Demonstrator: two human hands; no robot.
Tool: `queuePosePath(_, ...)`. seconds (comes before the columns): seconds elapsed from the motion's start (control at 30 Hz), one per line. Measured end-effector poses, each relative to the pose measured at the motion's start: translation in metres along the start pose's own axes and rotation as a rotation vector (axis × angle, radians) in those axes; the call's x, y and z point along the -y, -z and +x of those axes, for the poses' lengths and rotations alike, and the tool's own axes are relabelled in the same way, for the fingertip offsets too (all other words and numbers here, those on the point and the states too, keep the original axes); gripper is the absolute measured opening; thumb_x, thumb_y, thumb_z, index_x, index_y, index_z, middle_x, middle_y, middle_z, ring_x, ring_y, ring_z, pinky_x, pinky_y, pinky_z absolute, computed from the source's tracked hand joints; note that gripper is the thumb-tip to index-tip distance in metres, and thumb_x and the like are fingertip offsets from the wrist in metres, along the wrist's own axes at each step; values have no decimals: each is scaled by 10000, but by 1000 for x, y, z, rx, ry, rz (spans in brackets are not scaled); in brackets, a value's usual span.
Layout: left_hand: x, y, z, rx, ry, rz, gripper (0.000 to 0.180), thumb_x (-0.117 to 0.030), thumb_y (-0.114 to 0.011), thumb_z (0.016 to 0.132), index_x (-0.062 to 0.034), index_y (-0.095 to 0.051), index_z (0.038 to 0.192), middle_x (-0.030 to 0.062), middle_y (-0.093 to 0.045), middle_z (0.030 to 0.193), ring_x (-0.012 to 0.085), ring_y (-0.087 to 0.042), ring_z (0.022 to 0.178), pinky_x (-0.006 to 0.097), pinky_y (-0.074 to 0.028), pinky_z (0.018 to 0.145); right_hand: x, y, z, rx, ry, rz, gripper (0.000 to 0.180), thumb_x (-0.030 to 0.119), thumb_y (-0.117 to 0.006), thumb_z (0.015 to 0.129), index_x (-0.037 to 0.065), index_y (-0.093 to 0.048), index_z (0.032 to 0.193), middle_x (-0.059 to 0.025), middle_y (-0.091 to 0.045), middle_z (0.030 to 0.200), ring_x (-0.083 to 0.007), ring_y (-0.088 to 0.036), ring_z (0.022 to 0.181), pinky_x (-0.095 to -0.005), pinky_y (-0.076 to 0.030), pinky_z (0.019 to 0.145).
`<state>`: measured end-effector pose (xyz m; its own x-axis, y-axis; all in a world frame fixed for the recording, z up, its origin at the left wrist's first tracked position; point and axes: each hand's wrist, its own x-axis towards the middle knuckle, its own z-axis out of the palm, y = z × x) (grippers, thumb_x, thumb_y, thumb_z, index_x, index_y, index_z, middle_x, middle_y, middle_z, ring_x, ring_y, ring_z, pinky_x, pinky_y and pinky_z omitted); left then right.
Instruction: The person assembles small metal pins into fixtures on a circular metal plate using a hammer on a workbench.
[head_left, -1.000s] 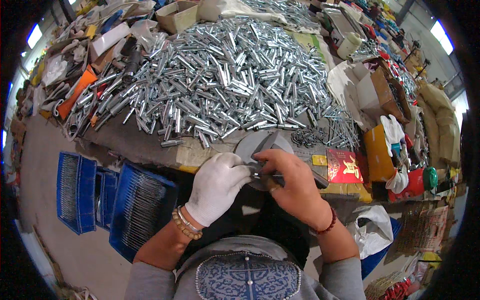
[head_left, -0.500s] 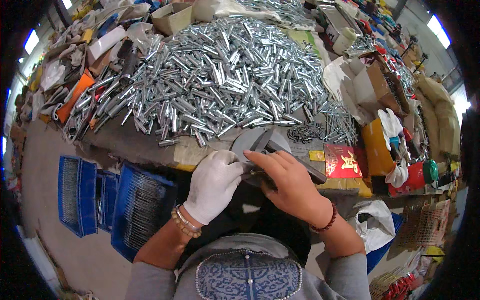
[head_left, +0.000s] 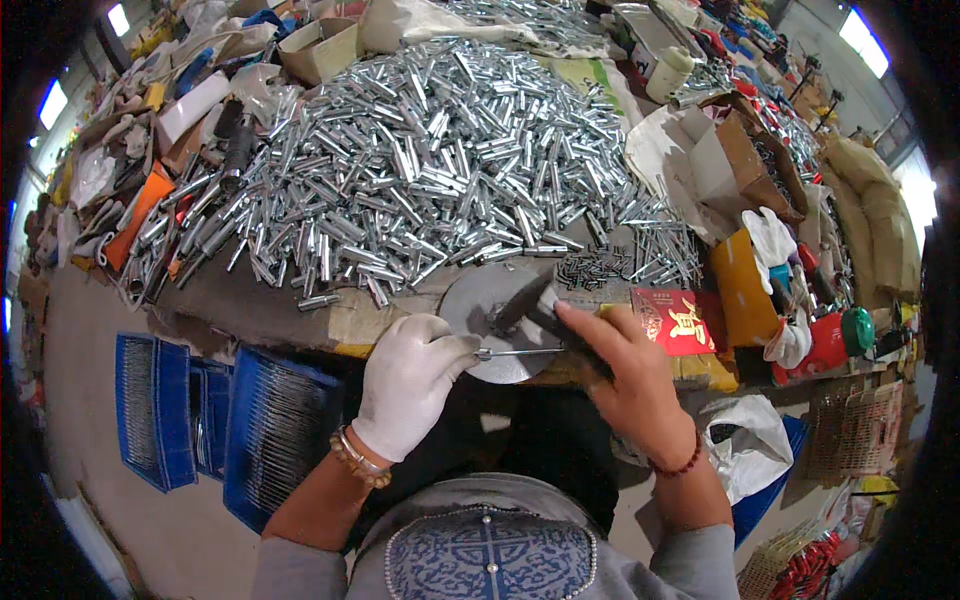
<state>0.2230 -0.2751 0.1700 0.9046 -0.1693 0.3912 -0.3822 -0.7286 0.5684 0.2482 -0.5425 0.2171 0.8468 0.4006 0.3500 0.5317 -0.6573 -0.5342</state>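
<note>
A cluttered table (head_left: 270, 310) carries a heap of metal tubes (head_left: 430, 170). At its near edge, the gloved left hand (head_left: 410, 385) pinches a thin rod (head_left: 520, 352) over a round disc (head_left: 490, 315). The bare right hand (head_left: 625, 375) curls around something dark, mostly hidden under its fingers.

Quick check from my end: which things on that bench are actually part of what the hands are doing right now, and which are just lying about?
In use:
left hand, gloved, pinching a thin metal rod
right hand at the rod's other end
round metal disc beneath them

Lying about:
pile of metal sleeves
red packet
blue trays
cardboard boxes
</note>
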Motion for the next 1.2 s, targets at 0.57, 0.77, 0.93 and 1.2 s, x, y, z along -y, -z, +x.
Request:
queuePosePath(0.57,-1,2,-1,-16,-27,-56,122,-82,-801,833,-57,-768,948,106,-670,969,342,-651,969,436,-513,855,27,0,-22,-33,198,-160,642,22,-678,818,210,-710,1431,-63,-631,933,-247,-666,717,-377,-548,605)
queuePosePath(0.77,2,5,0,-4,-35,-54,127,-124,-787,858,-84,-780,978,116,-651,960,360,-635,934,457,-506,821,29,-1,-19,0,151,-134,679,-11,-679,822,201,-676,1467,-72,-651,1018,-276,-683,763,-388,-546,623)
queuePosePath(0.93,3,5,2,16,-18,-118,118,-156,-780,874,-89,-792,971,113,-664,977,348,-648,950,454,-512,833,15,8,-1,74,-28,127,644,-31,-698,828,171,-690,1440,-101,-664,1070,-341,-681,833,-466,-556,705)
queuePosePath(1.2,9,6,-5,31,-67,-94,199,-119,-808,848,-93,-802,1046,104,-679,1022,332,-651,1003,436,-512,888,27,-17,-14,150,43,-239,419,61,-835,764,129,-721,1161,-127,-671,1039,-344,-667,972,-435,-538,786)
